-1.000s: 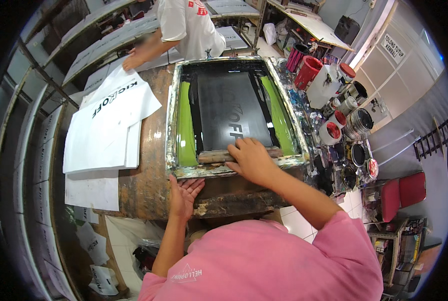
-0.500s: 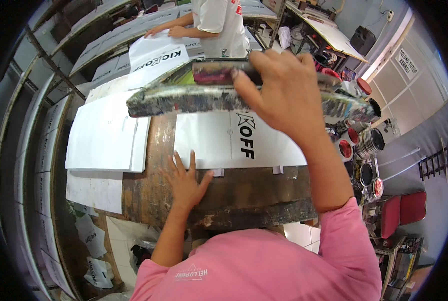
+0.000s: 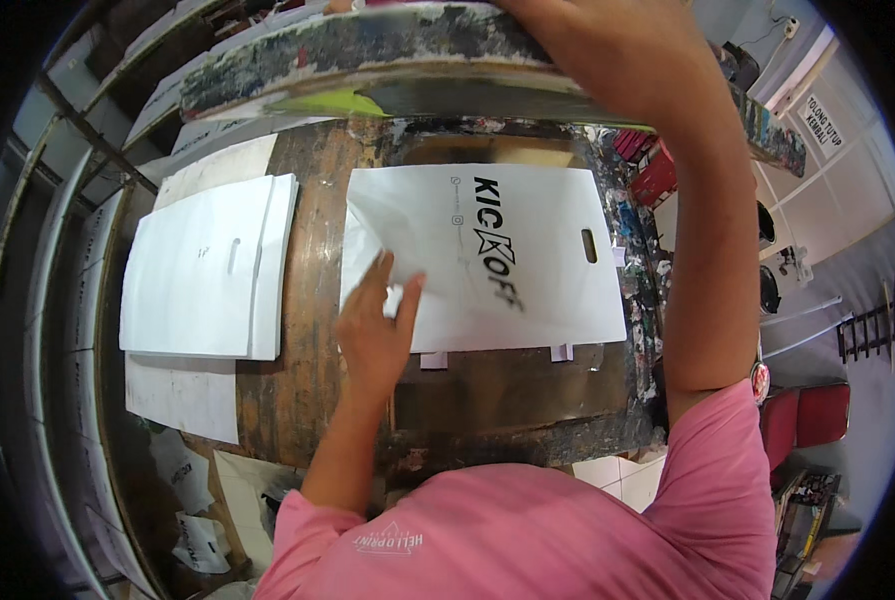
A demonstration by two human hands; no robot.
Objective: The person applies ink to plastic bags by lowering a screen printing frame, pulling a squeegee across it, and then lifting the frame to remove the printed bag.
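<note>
A white flat plastic bag [image 3: 557,230] with black lettering and an oval handle hole lies on the worktable, its left side wrinkled and raised. My left hand [image 3: 375,320] is closed on that left side, thumb toward the print; the fingertips are partly blurred. My right hand [image 3: 632,60] grips the paint-crusted screen printing frame [image 3: 367,50], its fingers cut off by the upper edge. The frame is tilted up beyond the bag, and a yellow-green patch [image 3: 337,103] shows on its underside.
At left, a stack of white bags [image 3: 187,270] lies on the wooden tabletop [image 3: 302,230]. Small paper tabs [image 3: 434,360] stick up along the bag's near edge. Metal racks [image 3: 32,300] line the left side. A red chair [image 3: 822,412] stands at the right.
The frame has swung up and away with my right hand, uncovering the whole bag. My left hand has gone from spread flat at the bag's edge to gripping it. The other person has dropped from view.
</note>
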